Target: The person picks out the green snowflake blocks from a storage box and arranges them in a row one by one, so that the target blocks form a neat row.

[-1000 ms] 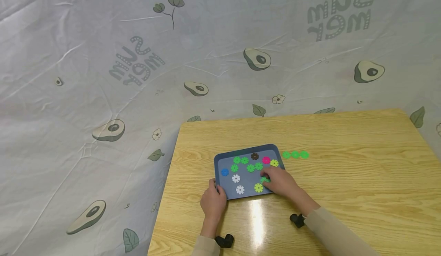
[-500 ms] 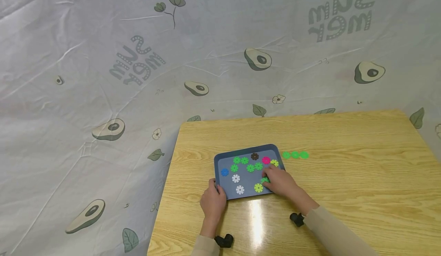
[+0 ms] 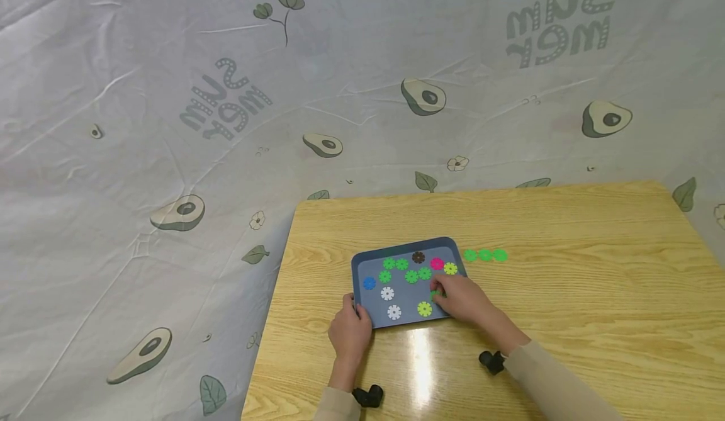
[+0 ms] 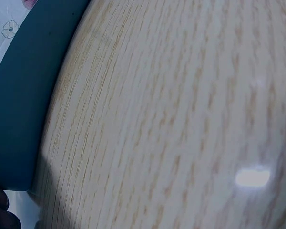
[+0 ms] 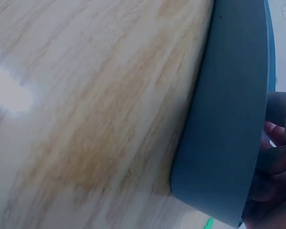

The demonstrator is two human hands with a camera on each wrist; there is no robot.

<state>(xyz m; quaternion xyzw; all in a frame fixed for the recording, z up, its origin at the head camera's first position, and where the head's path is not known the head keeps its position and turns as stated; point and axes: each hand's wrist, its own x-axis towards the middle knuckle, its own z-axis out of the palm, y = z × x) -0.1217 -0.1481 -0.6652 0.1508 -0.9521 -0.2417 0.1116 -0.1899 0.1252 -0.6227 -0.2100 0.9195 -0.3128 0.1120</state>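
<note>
Wooden table (image 3: 589,282), avocado-print cloth (image 3: 362,62), tray (image 3: 406,295)

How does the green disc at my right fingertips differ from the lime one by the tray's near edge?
The green disc is partly hidden by the right hand; the lime disc shows whole. The green disc is purer green, the lime disc yellower. Both are inside the tray.

One blue-grey tray (image 3: 406,293) holds thirteen visible discs: six green discs (image 3: 425,273) (one of them partly covered), two white discs (image 3: 387,293), two yellow discs (image 3: 425,309), one blue disc (image 3: 369,283), one brown disc (image 3: 418,257) and one pink disc (image 3: 437,263). Outside it, three more green discs (image 3: 484,255) lie on one table (image 3: 566,251), with one left hand (image 3: 350,331) and one right hand (image 3: 461,298) in view.
</note>
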